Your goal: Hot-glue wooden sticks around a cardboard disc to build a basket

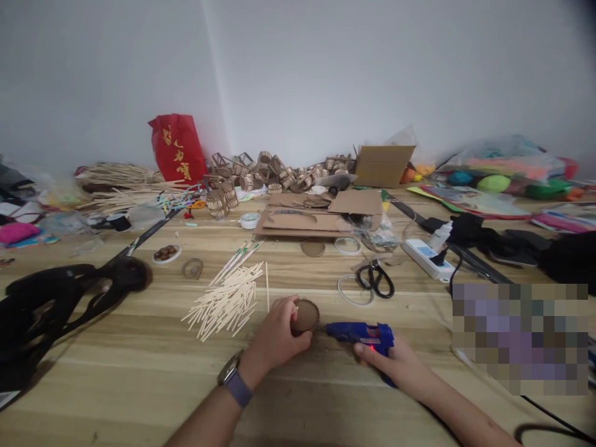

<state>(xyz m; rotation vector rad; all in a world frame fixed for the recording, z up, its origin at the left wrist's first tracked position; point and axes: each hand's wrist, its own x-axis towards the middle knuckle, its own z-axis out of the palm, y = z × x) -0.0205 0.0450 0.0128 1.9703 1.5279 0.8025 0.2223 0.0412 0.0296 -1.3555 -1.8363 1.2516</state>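
Between the thumb and fingers of my left hand (282, 332) is a round brown cardboard disc (306, 315) with a raised, ridged rim. My right hand (386, 360) is wrapped round the handle of a blue glue gun (356, 332), which has a small red light glowing on it. The gun's nozzle points left and meets, or nearly meets, the right edge of the disc. To the left of my left hand lies a loose pile of short wooden sticks (228, 298). A watch with a purple strap is on my left wrist.
Black-handled scissors (376, 279) and white rings (348, 246) lie beyond the gun. Cardboard sheets (298, 226) and several small stick-built baskets (284, 177) are at the back. A power strip (427, 257) stands right, a dish of brown balls (166, 253) left. Black cables run along the right.
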